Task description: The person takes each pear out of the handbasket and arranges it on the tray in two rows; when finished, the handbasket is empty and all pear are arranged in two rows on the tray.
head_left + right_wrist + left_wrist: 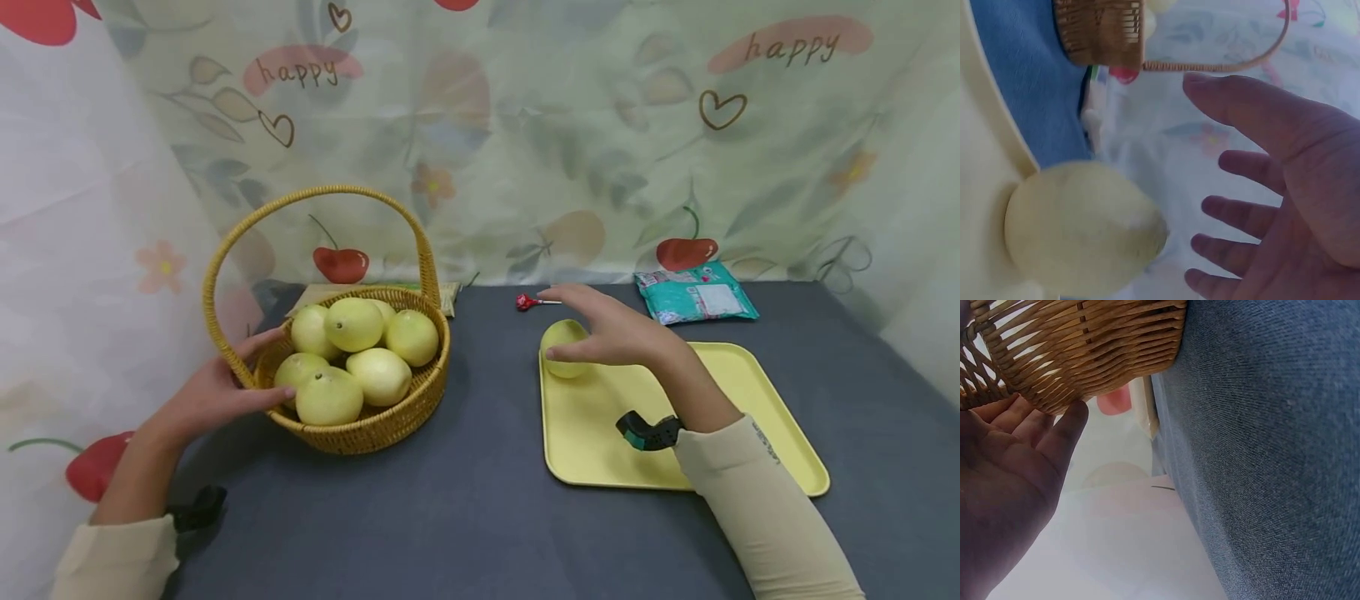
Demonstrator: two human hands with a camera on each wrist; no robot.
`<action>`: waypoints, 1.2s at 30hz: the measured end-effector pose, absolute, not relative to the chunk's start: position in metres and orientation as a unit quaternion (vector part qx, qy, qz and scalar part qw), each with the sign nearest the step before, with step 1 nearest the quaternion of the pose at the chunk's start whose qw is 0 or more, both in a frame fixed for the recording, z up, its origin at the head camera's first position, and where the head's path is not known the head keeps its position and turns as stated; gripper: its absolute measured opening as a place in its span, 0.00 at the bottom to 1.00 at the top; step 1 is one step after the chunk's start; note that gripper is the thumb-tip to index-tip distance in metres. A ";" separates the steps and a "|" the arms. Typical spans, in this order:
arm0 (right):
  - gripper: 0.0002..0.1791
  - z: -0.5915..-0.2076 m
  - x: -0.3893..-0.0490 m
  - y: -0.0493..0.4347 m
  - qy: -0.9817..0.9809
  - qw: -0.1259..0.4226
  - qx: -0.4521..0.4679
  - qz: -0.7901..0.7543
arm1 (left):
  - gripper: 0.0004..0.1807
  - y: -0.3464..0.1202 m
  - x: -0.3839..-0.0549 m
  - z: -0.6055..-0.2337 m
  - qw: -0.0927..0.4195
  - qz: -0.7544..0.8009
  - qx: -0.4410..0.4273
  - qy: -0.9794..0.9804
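Note:
My left hand (217, 392) holds the left side of a wicker basket (397, 421), by the foot of its tall arched handle. In the left wrist view, the fingers (1029, 434) touch the woven wall. Several pale yellow-green melons (330, 396) fill the basket. My right hand (611, 329) hovers over the back left corner of a yellow tray (600, 454), thumb and fingers spread. A single melon (561, 337) lies in that corner, partly covered by the hand in the head view. The right wrist view shows a gap between the fingers and this melon (1085, 228).
A red lollipop (528, 302) lies behind the tray. At the back right is a teal packet (697, 293). Another packet (447, 298) lies behind the basket, mostly hidden. A printed curtain (525, 150) hangs along the back of the dark cloth-covered table (480, 517).

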State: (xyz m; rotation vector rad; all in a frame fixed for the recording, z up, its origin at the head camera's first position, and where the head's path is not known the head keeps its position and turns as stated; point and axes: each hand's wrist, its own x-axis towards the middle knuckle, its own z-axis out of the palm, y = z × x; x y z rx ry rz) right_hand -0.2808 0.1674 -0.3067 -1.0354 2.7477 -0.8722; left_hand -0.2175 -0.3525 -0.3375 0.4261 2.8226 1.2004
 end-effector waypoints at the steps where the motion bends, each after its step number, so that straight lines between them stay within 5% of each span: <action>1: 0.44 -0.304 -0.278 0.164 0.895 0.038 -0.340 -0.286 | 0.49 -0.352 -0.218 -0.338 0.022 0.389 0.138 0.910; 19: 0.49 -0.271 -0.287 0.058 0.849 0.060 -0.461 -0.251 | 0.49 -0.351 -0.217 -0.335 0.026 0.393 0.138 0.909; 28: 0.46 -0.287 -0.308 0.001 0.835 0.118 -0.439 -0.311 | 0.48 -0.352 -0.217 -0.338 0.022 0.387 0.142 0.911; 36: 0.43 -0.298 -0.308 -0.043 0.845 0.083 -0.436 -0.299 | 0.48 -0.352 -0.217 -0.338 0.025 0.401 0.137 0.905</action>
